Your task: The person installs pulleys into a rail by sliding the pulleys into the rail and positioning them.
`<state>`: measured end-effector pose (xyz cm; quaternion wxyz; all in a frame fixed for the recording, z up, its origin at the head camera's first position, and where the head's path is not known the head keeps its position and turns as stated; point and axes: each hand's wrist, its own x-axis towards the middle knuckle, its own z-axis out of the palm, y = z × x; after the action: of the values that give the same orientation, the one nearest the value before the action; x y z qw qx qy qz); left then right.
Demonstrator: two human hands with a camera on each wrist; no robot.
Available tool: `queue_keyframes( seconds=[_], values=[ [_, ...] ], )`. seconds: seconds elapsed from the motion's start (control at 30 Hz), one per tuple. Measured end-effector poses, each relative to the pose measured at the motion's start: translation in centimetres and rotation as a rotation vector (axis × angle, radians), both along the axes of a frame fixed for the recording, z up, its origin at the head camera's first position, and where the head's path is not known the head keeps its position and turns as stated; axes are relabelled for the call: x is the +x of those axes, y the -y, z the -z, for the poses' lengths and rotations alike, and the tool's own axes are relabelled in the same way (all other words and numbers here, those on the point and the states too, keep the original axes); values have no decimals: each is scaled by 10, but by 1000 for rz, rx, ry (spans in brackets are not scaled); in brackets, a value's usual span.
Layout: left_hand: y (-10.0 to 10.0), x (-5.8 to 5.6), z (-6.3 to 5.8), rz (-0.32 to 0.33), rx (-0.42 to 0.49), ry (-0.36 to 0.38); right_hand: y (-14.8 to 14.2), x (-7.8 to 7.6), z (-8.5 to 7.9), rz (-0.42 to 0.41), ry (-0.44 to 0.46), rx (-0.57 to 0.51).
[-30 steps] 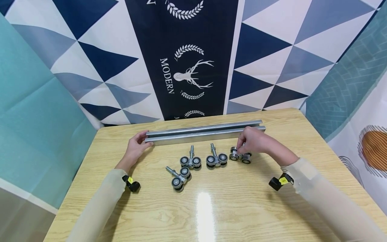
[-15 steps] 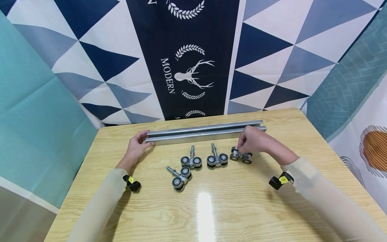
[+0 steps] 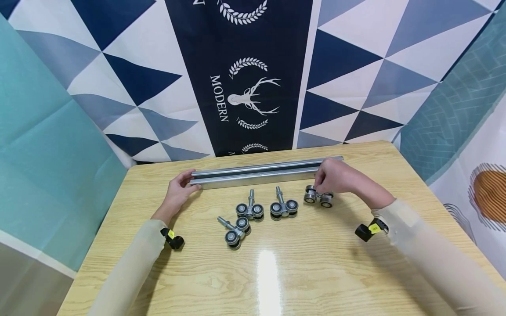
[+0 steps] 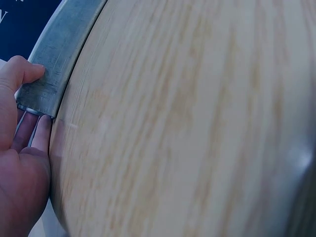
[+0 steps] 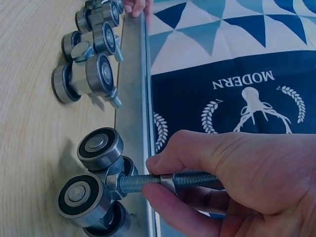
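Observation:
At the back of the table lies a long metal channel rail (image 3: pixel 253 181). My left hand (image 3: pixel 178 191) grips its left end, the thumb against the front wall and fingertips at the end of the rail (image 4: pixel 57 54) in the left wrist view. Near the rail's right end, my right hand (image 3: pixel 337 177) holds a four-wheeled roller trolley (image 3: pixel 310 198). In the right wrist view, thumb and fingers pinch the trolley's threaded bolt (image 5: pixel 136 183) around its nut, and the black-and-steel wheels (image 5: pixel 84 195) point away from the palm.
Several similar roller trolleys lie in front of the rail: one trolley (image 3: pixel 283 209) at the middle, another trolley (image 3: pixel 250 211) left of it, and a third trolley (image 3: pixel 238 233) nearer me. A patterned cloth (image 3: pixel 348 66) hangs behind the wooden table (image 3: pixel 205 281).
My right hand has shifted slightly back and to the right, carrying the roller trolley with it toward the rail. My left hand and the other trolleys stay put.

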<state>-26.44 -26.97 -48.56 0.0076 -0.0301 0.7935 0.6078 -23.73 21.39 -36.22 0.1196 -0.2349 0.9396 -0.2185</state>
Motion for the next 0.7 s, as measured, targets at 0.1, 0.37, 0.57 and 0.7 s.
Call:
queue_keyframes(
  seconds=[0.1,0.37,0.57,0.7],
  values=[
    [0,0,0,-5,-10,-3,-3,-1,-4,2,-5,27],
    [-1,1,-2,-3,-13,-1,-11,-6,-19,-1,-19,59],
    [-1,1,-3,-7,-10,17,-13,-12,-31,-15,-25,72],
    [-1,1,-3,-9,-5,17,-13,-15,-38,-21,-27,76]
  ],
)
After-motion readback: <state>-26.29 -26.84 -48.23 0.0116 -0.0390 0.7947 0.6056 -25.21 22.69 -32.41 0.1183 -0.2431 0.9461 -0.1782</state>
